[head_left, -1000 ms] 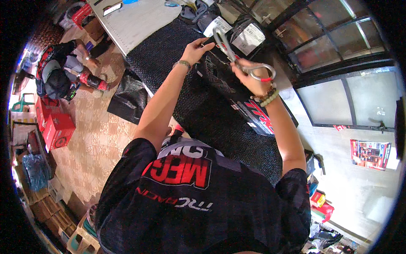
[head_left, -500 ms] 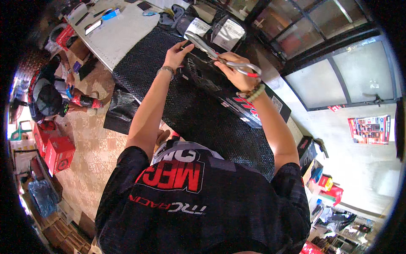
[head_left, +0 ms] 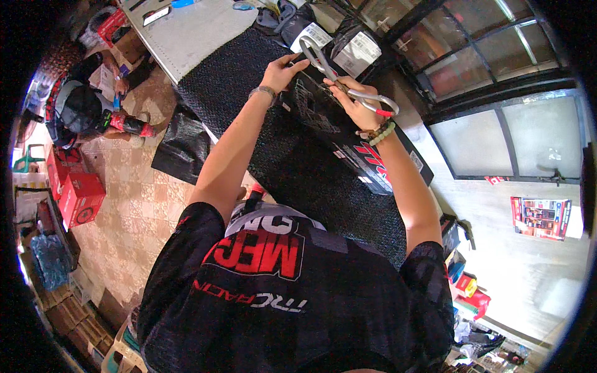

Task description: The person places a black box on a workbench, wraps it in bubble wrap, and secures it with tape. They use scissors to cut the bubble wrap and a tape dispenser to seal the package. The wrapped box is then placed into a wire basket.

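Observation:
My right hand is closed round a looped grey metal tube, bent at both ends, with a red patch near its right end. Close by on the left, my left hand has thumb and fingers pinched together at a dark piece I cannot make out. Both hands are over the far part of a long black box with red and white print. Beneath the box spreads black bubble wrap, which covers much of the table. My right forearm hides part of the box.
Black parcels with white labels lie beyond my hands. A phone rests on the white table. Windows line the right wall. At the left, a person in a cap sits low near red boxes.
The view has shifted, so the table and both hands sit slightly further right. My hands keep nearly the same grip and place over the box. The person at the left has moved slightly.

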Available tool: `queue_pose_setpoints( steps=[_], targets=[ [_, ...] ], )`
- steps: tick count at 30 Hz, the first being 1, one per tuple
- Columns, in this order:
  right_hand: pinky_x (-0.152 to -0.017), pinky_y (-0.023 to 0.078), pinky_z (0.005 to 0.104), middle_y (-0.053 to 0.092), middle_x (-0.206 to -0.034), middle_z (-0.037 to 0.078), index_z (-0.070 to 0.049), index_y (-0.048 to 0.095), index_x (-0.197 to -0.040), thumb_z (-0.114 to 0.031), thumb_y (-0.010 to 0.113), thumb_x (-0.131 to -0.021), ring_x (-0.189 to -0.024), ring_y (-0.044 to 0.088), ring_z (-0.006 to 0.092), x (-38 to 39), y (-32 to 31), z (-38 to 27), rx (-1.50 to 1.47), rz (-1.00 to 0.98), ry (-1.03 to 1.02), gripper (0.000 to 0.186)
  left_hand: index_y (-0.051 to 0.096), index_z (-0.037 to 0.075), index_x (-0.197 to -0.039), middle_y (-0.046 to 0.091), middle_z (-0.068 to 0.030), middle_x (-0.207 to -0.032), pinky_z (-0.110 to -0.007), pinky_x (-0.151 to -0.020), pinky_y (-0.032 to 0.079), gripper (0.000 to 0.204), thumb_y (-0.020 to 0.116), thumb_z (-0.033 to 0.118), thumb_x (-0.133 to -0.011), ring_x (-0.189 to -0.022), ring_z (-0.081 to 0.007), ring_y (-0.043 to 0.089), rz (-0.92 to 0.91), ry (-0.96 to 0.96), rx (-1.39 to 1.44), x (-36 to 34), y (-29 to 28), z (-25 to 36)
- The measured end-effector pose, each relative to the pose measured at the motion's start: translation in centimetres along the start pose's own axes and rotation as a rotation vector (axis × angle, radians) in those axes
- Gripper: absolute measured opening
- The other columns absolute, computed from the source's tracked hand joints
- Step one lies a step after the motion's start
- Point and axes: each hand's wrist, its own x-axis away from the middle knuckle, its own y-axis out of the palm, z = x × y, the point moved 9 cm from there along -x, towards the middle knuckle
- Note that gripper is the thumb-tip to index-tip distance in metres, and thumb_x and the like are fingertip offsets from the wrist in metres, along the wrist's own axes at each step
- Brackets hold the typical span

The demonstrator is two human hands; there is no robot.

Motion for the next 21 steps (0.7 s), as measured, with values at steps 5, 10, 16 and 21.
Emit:
queue_pose_setpoints(
  steps=[5,10,16,21],
  targets=[
    [-0.061,0.052,0.0279,0.071,-0.084,0.01,-0.006,0.067,-0.1,-0.02,0.067,-0.088,-0.073,0.07,0.0165,-0.2,0.3,0.2,-0.048,0.038,-0.067,0.018,0.063,0.011,-0.122,0.066,-0.0054,-0.102,-0.033,-0.06,0.054,0.059,0.075,0.045,-0.076,-0.084,-0.0166,0.064,0.016,0.004,0.002,-0.7,-0.1,-0.7],
    [-0.061,0.052,0.0282,0.071,-0.084,0.01,-0.005,0.066,-0.097,-0.017,0.067,-0.088,-0.072,0.07,0.0174,-0.2,0.2,-0.6,-0.025,0.045,-0.172,0.015,0.062,0.016,-0.124,0.065,-0.0074,-0.112,-0.041,-0.069,0.058,0.053,0.072,0.044,-0.08,-0.1,-0.0211,0.063,-0.03,-0.017,-0.047,-1.4,0.0,-1.6],
    [-0.06,0.052,0.0264,0.069,-0.081,0.01,-0.004,0.066,-0.1,-0.012,0.067,-0.088,-0.073,0.068,0.0132,0.5,0.0,-1.9,0.016,-0.027,-0.142,0.015,0.06,0.016,-0.128,0.066,-0.007,-0.1,-0.037,-0.066,0.058,0.062,0.071,0.052,-0.078,-0.092,-0.0187,0.063,-0.014,0.055,-0.152,-0.9,-0.2,-0.1],
    [-0.063,0.053,0.0292,0.07,-0.088,0.014,-0.005,0.066,-0.103,-0.011,0.067,-0.087,-0.077,0.07,0.0219,1.2,-0.3,-2.0,0.061,-0.063,-0.121,0.018,0.061,0.016,-0.127,0.066,-0.007,-0.096,-0.035,-0.066,0.057,0.064,0.071,0.054,-0.077,-0.088,-0.0177,0.064,-0.038,0.011,-0.09,-0.4,-0.2,0.1]
  ],
)
